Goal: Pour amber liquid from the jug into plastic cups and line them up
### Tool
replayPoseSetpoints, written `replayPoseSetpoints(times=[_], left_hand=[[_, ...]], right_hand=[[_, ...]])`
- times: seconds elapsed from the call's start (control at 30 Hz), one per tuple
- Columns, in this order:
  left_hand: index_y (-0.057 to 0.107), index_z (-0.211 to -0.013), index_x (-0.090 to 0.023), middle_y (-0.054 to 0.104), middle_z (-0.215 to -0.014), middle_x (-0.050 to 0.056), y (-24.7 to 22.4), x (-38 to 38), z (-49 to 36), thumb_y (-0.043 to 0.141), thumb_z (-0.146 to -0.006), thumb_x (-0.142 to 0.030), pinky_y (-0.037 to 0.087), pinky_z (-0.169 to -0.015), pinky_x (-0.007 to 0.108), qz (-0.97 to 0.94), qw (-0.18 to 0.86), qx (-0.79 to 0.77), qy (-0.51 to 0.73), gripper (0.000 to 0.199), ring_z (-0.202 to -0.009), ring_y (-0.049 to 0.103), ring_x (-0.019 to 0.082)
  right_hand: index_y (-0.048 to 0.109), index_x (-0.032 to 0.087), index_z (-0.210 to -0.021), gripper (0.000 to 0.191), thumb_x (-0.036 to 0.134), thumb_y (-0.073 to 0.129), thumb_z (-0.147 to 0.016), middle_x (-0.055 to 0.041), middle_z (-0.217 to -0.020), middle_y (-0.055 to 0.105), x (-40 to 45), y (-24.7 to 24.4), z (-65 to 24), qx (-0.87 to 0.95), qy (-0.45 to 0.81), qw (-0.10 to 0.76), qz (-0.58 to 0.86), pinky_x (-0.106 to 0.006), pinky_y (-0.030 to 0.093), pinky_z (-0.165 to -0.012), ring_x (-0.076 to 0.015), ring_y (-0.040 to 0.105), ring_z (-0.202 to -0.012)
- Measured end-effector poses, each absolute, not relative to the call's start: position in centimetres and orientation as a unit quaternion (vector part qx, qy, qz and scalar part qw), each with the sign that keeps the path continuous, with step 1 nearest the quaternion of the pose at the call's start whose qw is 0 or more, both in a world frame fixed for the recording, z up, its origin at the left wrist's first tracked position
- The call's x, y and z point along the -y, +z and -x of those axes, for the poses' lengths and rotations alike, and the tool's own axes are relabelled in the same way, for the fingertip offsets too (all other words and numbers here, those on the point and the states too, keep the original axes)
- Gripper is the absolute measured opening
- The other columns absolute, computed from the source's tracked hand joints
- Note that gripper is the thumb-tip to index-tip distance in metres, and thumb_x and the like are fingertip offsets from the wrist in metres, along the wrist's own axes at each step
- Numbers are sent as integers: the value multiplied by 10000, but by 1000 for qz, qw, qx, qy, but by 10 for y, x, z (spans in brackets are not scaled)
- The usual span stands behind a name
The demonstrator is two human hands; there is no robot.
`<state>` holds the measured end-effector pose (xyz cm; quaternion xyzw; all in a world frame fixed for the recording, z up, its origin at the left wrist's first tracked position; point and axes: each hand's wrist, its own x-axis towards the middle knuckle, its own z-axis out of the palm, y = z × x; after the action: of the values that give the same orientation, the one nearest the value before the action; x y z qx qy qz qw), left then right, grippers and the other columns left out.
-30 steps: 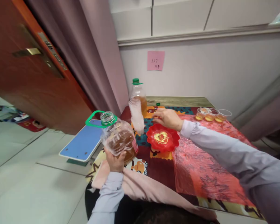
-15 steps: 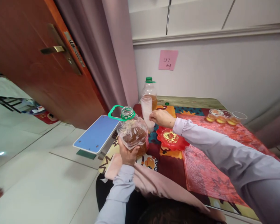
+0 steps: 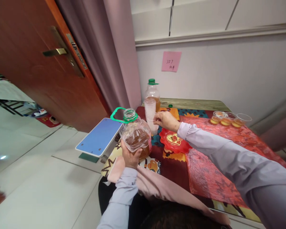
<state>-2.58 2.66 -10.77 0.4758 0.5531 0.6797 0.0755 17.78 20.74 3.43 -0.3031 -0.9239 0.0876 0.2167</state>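
My left hand [image 3: 131, 156] is wrapped round the lower side of a clear plastic jug [image 3: 136, 135] of amber liquid. The jug leans a little, its mouth uncapped and its green handle out to the left. Beside it a tall stack of clear plastic cups [image 3: 150, 111] stands on the table. The fingers of my right hand [image 3: 166, 120] are pinched at the stack's right side, on the rim of a plastic cup; the fingertips are partly hidden. Behind the stack is a second jug [image 3: 153, 92] with a green cap on.
A red scalloped plate [image 3: 175, 141] lies below my right wrist. Three cups [image 3: 225, 120] with amber liquid stand at the right. A loose green cap [image 3: 170, 106] lies at the back. A blue-topped stool [image 3: 100, 136] is left of the table [image 3: 173, 171].
My right hand has shifted slightly right, with its fingers still at the side of the cup stack. The left hand and the jug have stayed in place.
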Motion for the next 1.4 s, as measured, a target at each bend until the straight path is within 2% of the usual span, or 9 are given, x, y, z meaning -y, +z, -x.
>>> replayPoseSetpoints(times=[0.1, 0.33, 0.43, 0.67, 0.87, 0.97, 1.03, 1.2, 1.4], left_hand=[[353, -1604, -137, 652, -1410, 227, -106, -27, 25, 837, -678, -759, 528, -1105, 438, -471, 70, -557, 680, 1216, -1314, 666, 359], [369, -1591, -140, 629, -1448, 238, -106, -28, 27, 839, -693, -736, 532, -1103, 445, -475, 68, -551, 683, 1176, -1298, 676, 355], [366, -1595, -137, 649, -1421, 238, -107, -30, 27, 823, -686, -767, 534, -1100, 444, -470, 64, -557, 682, 1197, -1279, 687, 352], [387, -1563, -112, 681, -1351, 239, -106, -33, 27, 817, -643, -816, 556, -1061, 423, -466, 57, -554, 687, 1235, -1186, 729, 337], [381, -1556, -115, 685, -1342, 231, -105, -33, 27, 824, -668, -783, 557, -1066, 425, -470, 62, -554, 685, 1197, -1202, 721, 333], [383, -1554, -121, 647, -1398, 243, -104, -31, 31, 838, -660, -773, 531, -1113, 448, -470, 62, -561, 678, 1196, -1266, 692, 346], [362, -1567, -137, 610, -1452, 243, -100, -29, 32, 872, -626, -755, 516, -1141, 470, -478, 69, -565, 669, 1236, -1320, 660, 357], [326, -1592, -208, 562, -1527, 212, -77, -27, 23, 985, -544, -604, 508, -1169, 479, -468, 96, -574, 665, 1300, -1372, 627, 341], [481, -1472, -195, 698, -1323, 147, -56, -31, 22, 999, -559, -484, 566, -1087, 476, -436, 162, -585, 664, 1089, -1184, 729, 295]], right_hand=[[808, 213, -912, 17, 209, 792, -908, -38, -928, 804, -205, 37, -180, 911, 92, 254, 311, -273, 507, -792, -182, 719, -843], [782, 235, -974, 168, 342, 658, -1013, -56, -969, 757, -188, 83, -231, 850, 60, 405, 331, -330, 512, -832, -214, 683, -867], [772, 245, -954, 193, 366, 637, -1022, -58, -949, 756, -177, 68, -269, 857, 42, 367, 359, -328, 507, -814, -220, 687, -855], [765, 233, -943, 128, 279, 661, -1005, -76, -995, 781, -160, -36, -304, 881, 85, 221, 408, -310, 508, -708, -231, 744, -851], [786, 242, -1089, 138, 288, 704, -988, -97, -1171, 788, -159, -42, -304, 886, 80, 208, 406, -330, 546, -753, -248, 768, -928], [747, 247, -1276, 347, 343, 778, -944, -120, -1317, 751, -148, -27, -311, 880, 65, 237, 406, -362, 577, -801, -275, 769, -984], [720, 234, -1333, 442, 400, 796, -930, -138, -1340, 736, -132, -15, -313, 850, 69, 310, 420, -377, 590, -794, -263, 765, -914], [712, 211, -1218, 349, 479, 683, -997, -79, -997, 785, -76, -9, -270, 658, 316, 548, 408, -313, 597, -668, -173, 701, -699], [729, 222, -1041, 232, 432, 714, -942, -15, -772, 752, -38, -47, -187, 603, 513, 528, 309, -264, 585, -590, -158, 702, -636]])
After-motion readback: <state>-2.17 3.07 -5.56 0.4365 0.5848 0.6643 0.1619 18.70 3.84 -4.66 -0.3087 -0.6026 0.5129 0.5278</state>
